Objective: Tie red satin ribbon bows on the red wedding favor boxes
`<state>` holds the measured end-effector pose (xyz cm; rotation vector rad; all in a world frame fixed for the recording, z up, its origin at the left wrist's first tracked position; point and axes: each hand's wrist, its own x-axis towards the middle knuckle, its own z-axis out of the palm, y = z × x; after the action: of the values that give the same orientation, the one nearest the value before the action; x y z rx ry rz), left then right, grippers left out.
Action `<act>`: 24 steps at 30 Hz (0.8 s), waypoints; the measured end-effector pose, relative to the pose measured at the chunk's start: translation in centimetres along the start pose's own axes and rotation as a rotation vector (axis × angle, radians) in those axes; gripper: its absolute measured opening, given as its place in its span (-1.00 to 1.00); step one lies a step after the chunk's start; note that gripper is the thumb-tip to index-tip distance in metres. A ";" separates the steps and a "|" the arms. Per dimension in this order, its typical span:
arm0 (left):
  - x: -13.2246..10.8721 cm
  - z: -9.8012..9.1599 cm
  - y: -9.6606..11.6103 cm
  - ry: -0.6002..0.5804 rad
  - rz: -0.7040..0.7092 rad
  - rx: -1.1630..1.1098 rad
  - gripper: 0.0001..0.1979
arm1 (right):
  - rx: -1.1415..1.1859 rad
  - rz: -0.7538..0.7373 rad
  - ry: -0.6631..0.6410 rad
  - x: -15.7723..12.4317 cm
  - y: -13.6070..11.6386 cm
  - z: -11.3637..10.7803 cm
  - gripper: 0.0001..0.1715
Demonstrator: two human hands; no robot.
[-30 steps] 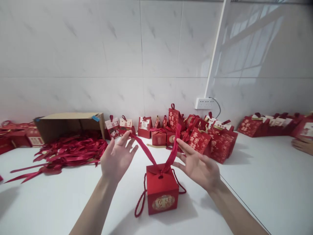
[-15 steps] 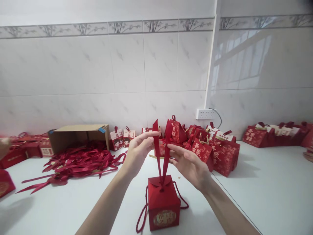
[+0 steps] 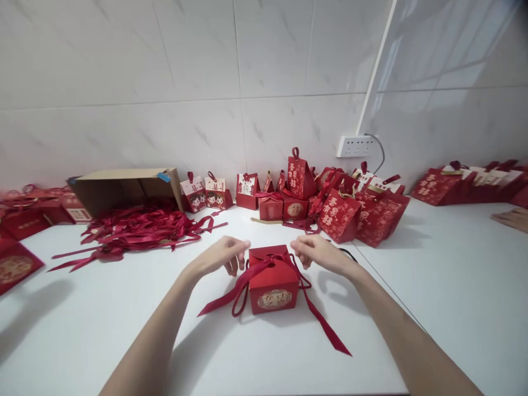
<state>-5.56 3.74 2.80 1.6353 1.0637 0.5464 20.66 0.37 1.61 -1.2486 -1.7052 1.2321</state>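
Note:
A small red gift box [image 3: 274, 283] with a gold emblem stands upright on the white table. A dark red ribbon [image 3: 243, 286] is knotted at its top, one tail falling left and the other right onto the table. Twisted red cord handles [image 3: 240, 302] hang at its sides. My left hand [image 3: 226, 256] hovers by the box's upper left edge, fingers loosely bent and apart, holding nothing. Beside the upper right edge is my right hand [image 3: 315, 252], its fingers loosely curled with nothing visible in them.
A cardboard box [image 3: 127, 175] lies at the back left, spilling a heap of red ribbons [image 3: 144, 225]. Several red gift boxes [image 3: 340, 214] crowd along the wall, below a white power strip [image 3: 357, 147]. Another red box [image 3: 18, 267] sits at the left edge.
Both ribbon ends, held upright between my hands before, are released and now drop to either side of the box. My hands have lowered beside it, and the view has tilted down.

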 end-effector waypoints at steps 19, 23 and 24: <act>-2.3 1.5 0.0 -0.207 0.215 0.306 -0.81 | 0.140 0.006 -0.152 -1.0 1.7 1.3 -0.55; -1.8 1.2 -0.6 -0.222 0.203 0.135 -0.80 | 0.189 0.028 -0.203 -0.8 2.2 0.8 -0.56; -1.7 1.0 -0.8 -0.252 0.175 0.091 -0.78 | 0.205 0.037 -0.228 -0.8 2.3 0.7 -0.58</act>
<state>-5.88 1.82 2.01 1.8343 0.7747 0.3959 21.00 -0.39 -0.78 -1.0541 -1.6673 1.5789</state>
